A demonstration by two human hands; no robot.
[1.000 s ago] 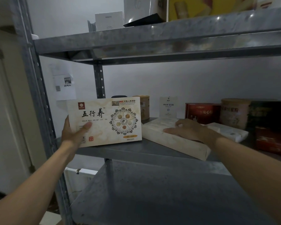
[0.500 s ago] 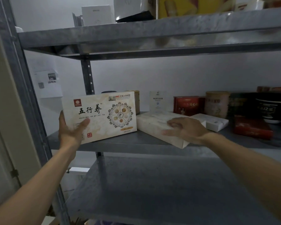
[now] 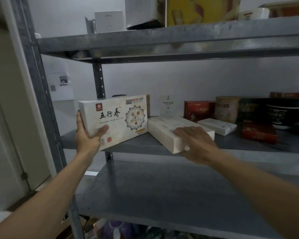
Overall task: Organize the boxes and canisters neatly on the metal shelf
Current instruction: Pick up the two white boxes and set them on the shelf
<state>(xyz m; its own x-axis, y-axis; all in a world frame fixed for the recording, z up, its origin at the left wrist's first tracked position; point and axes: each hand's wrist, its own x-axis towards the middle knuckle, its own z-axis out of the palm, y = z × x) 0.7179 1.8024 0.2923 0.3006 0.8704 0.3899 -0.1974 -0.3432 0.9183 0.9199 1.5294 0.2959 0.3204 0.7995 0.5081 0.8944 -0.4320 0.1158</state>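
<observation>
A cream box with black Chinese lettering and a round emblem (image 3: 121,118) stands upright on its long edge at the left end of the middle metal shelf (image 3: 141,144). My left hand (image 3: 88,135) grips its left end, thumb across the front. To its right a plain white marbled box (image 3: 164,130) lies flat at an angle, its near corner reaching the shelf's front edge. My right hand (image 3: 195,142) holds that near end, fingers over the top. Behind stand a beige canister (image 3: 226,109), a red box (image 3: 197,110) and a small white card (image 3: 167,105).
A small white box (image 3: 217,125), a flat red box (image 3: 259,133) and a black bowl (image 3: 281,114) lie further right. The top shelf (image 3: 162,40) carries white and yellow boxes. A bare lower shelf (image 3: 162,195) juts toward me. The upright post (image 3: 41,100) stands left.
My view shifted, and my right hand slid from the top of the white marbled box to its near end. The left hand keeps its hold on the upright box.
</observation>
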